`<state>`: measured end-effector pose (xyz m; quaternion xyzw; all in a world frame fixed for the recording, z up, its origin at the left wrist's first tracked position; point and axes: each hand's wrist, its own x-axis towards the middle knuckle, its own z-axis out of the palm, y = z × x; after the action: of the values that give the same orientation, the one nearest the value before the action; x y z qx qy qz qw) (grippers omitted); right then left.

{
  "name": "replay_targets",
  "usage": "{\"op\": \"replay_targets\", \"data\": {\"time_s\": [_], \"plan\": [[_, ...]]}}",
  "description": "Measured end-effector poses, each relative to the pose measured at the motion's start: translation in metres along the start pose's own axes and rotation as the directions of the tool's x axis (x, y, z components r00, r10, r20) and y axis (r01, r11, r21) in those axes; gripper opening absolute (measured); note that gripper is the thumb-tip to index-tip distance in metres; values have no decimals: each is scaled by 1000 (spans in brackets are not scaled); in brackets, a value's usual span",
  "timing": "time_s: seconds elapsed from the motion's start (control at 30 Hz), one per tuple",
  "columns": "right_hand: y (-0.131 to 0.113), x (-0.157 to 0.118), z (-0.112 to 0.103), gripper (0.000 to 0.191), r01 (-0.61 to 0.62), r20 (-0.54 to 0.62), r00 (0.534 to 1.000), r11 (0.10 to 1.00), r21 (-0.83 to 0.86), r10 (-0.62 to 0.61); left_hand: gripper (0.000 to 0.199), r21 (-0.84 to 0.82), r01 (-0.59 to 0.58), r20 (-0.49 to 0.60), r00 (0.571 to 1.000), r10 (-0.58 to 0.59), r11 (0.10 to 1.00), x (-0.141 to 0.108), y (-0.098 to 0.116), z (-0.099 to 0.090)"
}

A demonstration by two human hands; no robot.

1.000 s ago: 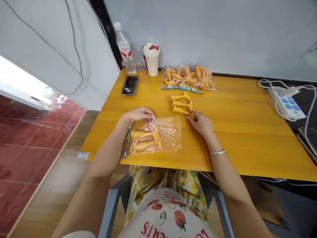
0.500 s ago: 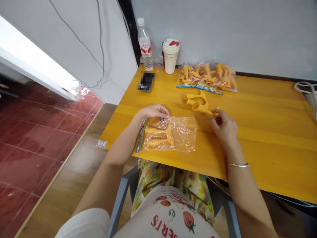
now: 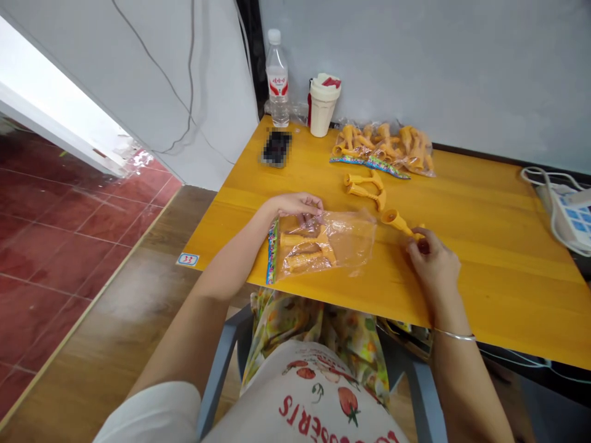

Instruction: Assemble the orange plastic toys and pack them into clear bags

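Observation:
My left hand (image 3: pixel 301 204) is closed on the upper edge of a clear plastic bag (image 3: pixel 357 234). Inside the bag lie yellow plastic toy hammers (image 3: pixel 305 241), their heads toward the right; a printed colourful strip runs along the bag's left end. My right hand (image 3: pixel 436 259) grips another yellow toy hammer (image 3: pixel 396 220) by its head, the hollow handle end pointing up and left. Beyond the hands, two loose toy hammers (image 3: pixel 369 181) lie side by side on the table.
Filled bags of yellow hammers (image 3: pixel 383 146) lie along the back wall. A water bottle (image 3: pixel 277 86), a cream cup (image 3: pixel 323 106) and a dark, blurred-out item (image 3: pixel 277 147) stand or lie at the back left. A cable and power strip (image 3: pixel 572 206) are at the far right.
My right hand has moved right with the toy hammer, drawing it away from the two loose ones. The bag's right end has lifted and spread slightly under my left hand.

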<state>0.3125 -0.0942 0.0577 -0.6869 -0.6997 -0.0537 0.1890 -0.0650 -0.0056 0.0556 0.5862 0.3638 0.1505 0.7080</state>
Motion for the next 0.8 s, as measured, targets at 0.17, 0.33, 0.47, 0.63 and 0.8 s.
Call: {"op": "replay_targets", "data": {"time_s": [0.17,0.33,0.47,0.63,0.8], "plan": [[-9,-12,-13,31,98,65,994,985,-144,-89,44,-25,2,62,998,-1,1000,-1,6,7],[-35,-18,-17,32,236,117,968,965,-111,-223,46,-70,5,100,995,2,998,-1,8,11],[-59,-11,-16,31,328,146,939,939,-103,-312,42,-84,30,106,994,-21,996,1,6,12],[-81,4,-1,34,386,230,868,889,245,-441,30,-95,6,123,992,6,995,4,4,15],[-97,11,17,31,259,217,840,720,644,-497,27,-95,25,138,990,-12,995,4,4,19]]}}
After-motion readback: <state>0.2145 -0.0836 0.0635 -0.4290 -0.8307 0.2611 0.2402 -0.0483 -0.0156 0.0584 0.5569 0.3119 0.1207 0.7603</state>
